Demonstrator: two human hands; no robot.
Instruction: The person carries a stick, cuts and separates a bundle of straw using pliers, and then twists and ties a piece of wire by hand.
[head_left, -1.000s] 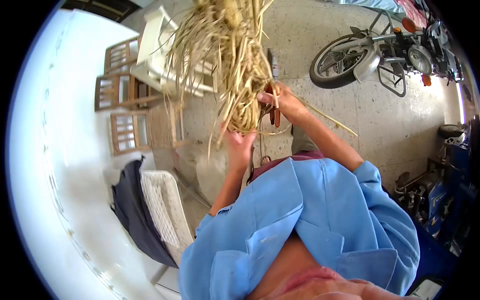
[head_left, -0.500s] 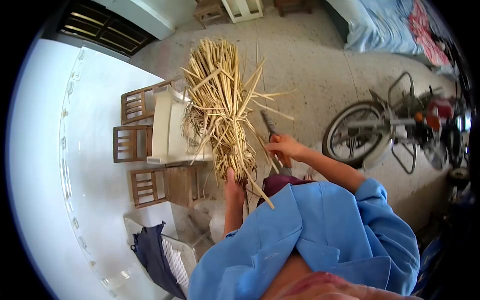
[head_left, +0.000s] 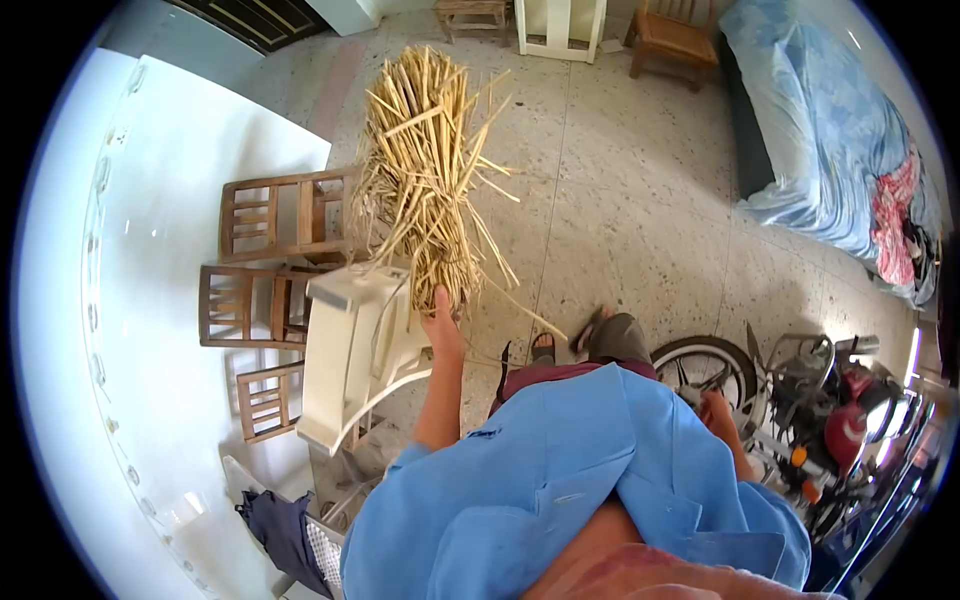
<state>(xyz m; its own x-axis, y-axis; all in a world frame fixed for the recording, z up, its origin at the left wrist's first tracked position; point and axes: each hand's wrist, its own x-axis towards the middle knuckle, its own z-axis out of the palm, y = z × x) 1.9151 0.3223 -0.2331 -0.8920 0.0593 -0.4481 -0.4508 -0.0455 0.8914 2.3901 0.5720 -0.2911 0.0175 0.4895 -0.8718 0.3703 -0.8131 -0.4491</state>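
A thick bundle of dry straw stands out in front of me, its cut ends pointing away and several loose stalks sticking out at its right side. My left hand is closed round the near end of it, the thumb on top and the other fingers hidden. Down at my right side, beside the motorcycle wheel, is my right hand. It is small and partly hidden by my sleeve, so its fingers and anything in them cannot be made out.
A cream-coloured wooden frame stands left of the bundle, with wooden chairs along the white wall. A motorcycle is at the right. A bed with blue cloth stands at the back right. My sandalled feet are below.
My right hand, with the orange-handled tool seen in it earlier, has moved away from the straw to my right side. The left hand keeps its hold on the bundle. The view has shifted.
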